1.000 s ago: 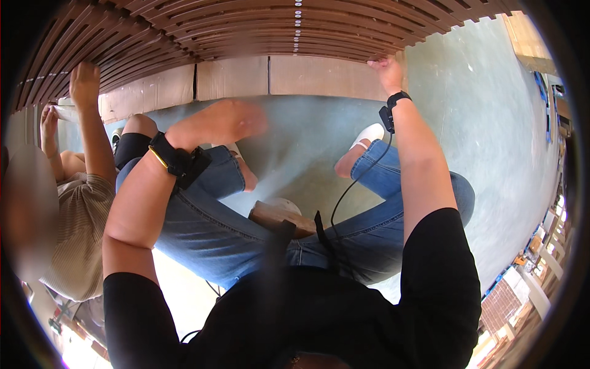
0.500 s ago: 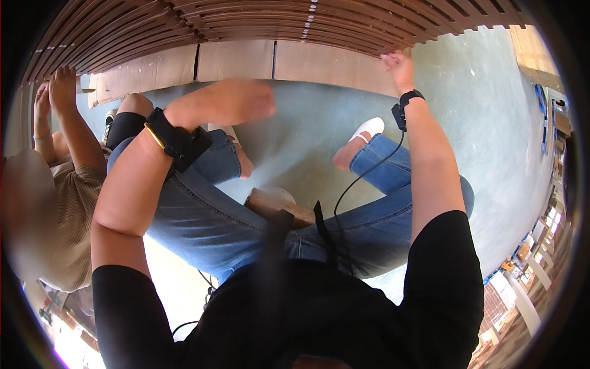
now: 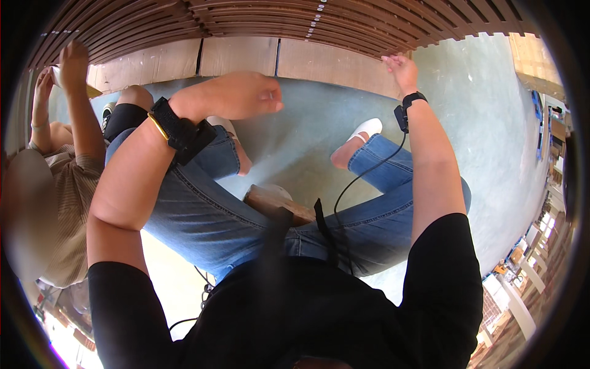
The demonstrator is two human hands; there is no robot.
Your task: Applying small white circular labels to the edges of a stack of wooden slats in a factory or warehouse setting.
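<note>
Brown slatted wooden panels (image 3: 258,21) stretch along the far side. My left hand (image 3: 230,95) hovers over the floor in front of them, apart from the slats; its fingers are curled together, and what they hold, if anything, is hidden. At the right, my right hand (image 3: 402,74) is raised by the panels' lower edge, fingers bent and fingertips close together near the slats. Whether something small is pinched there I cannot make out. A black strap with a small device (image 3: 178,132) sits on my left wrist, and another (image 3: 402,114) on my right.
Cardboard boxes (image 3: 239,58) stand under the panels. At the left sits a co-worker, with a raised hand (image 3: 74,67) near the slats. A wooden stool (image 3: 279,203) is between my legs. A black cable (image 3: 362,175) hangs from my right wrist. Pale wood (image 3: 536,61) stands far right.
My left hand has shifted slightly right, its fingertips now showing more clearly. My right hand stays nearly in place. The co-worker's nearer hand has moved up and right, and a pale strip shows beside it.
</note>
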